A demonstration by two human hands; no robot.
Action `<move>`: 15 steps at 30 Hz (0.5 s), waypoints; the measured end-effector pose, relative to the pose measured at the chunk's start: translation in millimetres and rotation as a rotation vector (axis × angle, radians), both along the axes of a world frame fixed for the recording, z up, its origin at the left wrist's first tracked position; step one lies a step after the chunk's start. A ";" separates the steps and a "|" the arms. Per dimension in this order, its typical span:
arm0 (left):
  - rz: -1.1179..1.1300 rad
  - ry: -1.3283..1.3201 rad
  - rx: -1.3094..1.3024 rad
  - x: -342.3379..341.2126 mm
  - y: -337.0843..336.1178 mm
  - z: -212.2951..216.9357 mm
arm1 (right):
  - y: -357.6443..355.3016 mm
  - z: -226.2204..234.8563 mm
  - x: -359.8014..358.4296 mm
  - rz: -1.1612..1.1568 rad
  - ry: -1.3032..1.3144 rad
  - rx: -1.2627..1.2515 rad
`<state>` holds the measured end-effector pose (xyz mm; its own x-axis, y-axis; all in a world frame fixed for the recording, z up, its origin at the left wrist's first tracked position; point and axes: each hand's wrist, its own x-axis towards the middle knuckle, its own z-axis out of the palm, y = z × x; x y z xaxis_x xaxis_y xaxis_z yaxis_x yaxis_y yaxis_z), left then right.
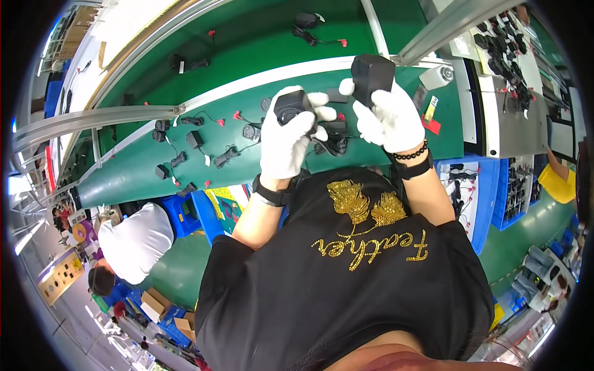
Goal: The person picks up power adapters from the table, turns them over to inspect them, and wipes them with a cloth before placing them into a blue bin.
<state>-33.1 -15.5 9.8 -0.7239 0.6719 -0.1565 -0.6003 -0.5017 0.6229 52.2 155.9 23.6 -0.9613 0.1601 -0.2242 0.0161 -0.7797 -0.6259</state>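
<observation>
The left hand (286, 139), in a white glove, is wrapped around a black power adapter (291, 106), fingers curled over its rounded top so that only the upper face shows. The right hand (391, 117), also gloved in white, grips a second, boxier black adapter (372, 75) from below, holding it raised above the other and a little farther out. Both adapters sit above the near edge of the green conveyor belt (247, 37), with the two hands close together but not touching. Just beneath and between the hands lies a bundled black cord (333, 143) on the belt, near the left glove's fingertips.

Left of the hands, the near lane of the belt carries several more black adapters with coiled cords and red plug tips (198, 141), scattered well apart, with open green surface between them. A pale rail (260, 77) runs along the far side of this lane; beyond it another lane holds a few more adapters (307, 28). A metal frame bar (93, 117) crosses at the left and another slants over the right hand.

To the right stands a blue bin (489, 198) with more parts, close by the right forearm, which wears a black bead bracelet (411, 153) and a dark wristband. Lower left, another person in a white shirt (135, 240) stands beside the belt's near edge, well apart from the hands.
</observation>
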 end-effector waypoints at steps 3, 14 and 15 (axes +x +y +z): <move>-0.028 0.159 -0.083 15.3 4.4 9.6 | -3.9 -2.0 22.2 0.068 0.072 -0.088; -0.050 -0.006 -0.028 60.4 24.7 7.1 | -33.0 14.3 47.8 -0.363 -0.242 0.685; -0.025 0.013 -0.030 62.3 25.9 7.9 | -34.8 6.2 51.1 -0.398 -0.214 0.904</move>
<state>29.2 10.4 17.7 -0.7092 0.6849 -0.1671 -0.6039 -0.4679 0.6453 103.3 121.1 29.8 -0.7551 0.6553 -0.0212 0.0391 0.0126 -0.9992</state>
